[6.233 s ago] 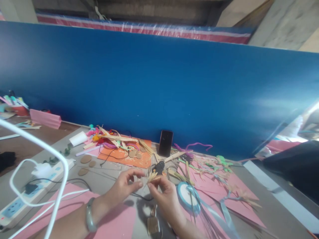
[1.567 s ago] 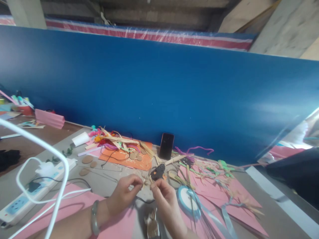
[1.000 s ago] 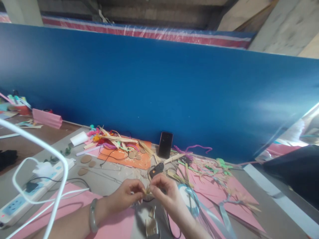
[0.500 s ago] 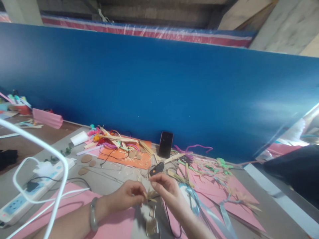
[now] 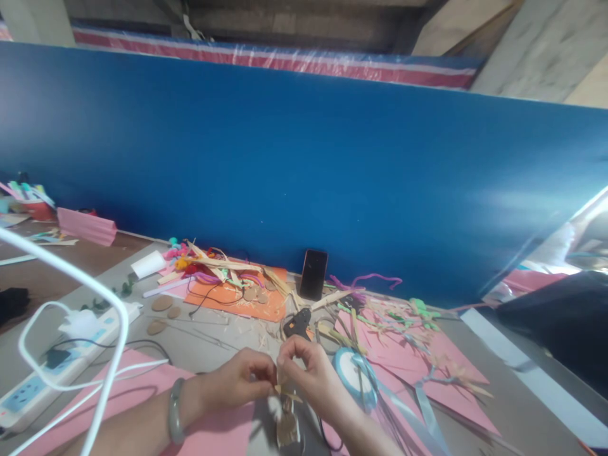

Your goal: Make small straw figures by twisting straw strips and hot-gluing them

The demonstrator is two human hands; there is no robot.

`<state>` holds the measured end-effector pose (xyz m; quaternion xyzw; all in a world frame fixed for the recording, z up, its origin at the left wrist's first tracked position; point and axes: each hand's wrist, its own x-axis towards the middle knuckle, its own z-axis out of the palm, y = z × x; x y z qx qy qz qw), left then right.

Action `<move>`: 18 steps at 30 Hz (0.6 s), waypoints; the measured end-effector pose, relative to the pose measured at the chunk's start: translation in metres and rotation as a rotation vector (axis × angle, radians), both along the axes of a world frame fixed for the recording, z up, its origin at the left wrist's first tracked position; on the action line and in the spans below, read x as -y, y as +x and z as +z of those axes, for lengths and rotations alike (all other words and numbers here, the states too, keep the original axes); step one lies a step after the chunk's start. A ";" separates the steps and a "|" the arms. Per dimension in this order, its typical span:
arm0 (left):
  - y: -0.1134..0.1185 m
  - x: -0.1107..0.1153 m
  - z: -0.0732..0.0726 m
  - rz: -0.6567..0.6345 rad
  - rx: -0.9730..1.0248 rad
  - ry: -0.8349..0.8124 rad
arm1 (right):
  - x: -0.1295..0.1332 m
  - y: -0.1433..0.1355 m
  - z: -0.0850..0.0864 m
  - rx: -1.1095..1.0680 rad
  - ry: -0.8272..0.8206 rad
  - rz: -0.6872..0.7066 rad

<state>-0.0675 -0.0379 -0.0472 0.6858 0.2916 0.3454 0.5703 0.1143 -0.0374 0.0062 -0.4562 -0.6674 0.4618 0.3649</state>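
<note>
My left hand [image 5: 244,379], with a bangle [image 5: 176,410] at its wrist, pinches a small piece of tan dried husk [image 5: 287,394] between thumb and fingertips. Close against it, my right hand [image 5: 306,370] has thumb and forefinger pressed together at the upper side of the husk; what they hold there is too small to make out. Just below the fingers, a crumpled tan husk piece [image 5: 287,427] lies on the grey table. A black glue gun [image 5: 297,323] rests right behind my hands. Beside my right hand is a roll of light blue ribbon [image 5: 355,379].
A phone [image 5: 313,274] leans on the blue partition [image 5: 294,158]. Husk strips and coloured bits lie on orange paper [image 5: 213,296]. A power strip [image 5: 28,392] with white cables stands at left; husk flowers [image 5: 446,373] lie on pink paper at right.
My right hand has shifted slightly down and left, its fingers curling closer to the left hand. The husk piece shows less now. The whole view has shifted a little.
</note>
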 end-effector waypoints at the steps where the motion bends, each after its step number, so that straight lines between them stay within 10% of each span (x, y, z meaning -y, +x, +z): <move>1: 0.000 0.000 0.000 0.008 0.004 0.003 | 0.000 -0.001 -0.001 -0.004 -0.016 -0.016; 18: 0.004 -0.010 -0.018 0.201 0.276 -0.255 | -0.008 0.008 -0.002 -0.062 0.076 -0.007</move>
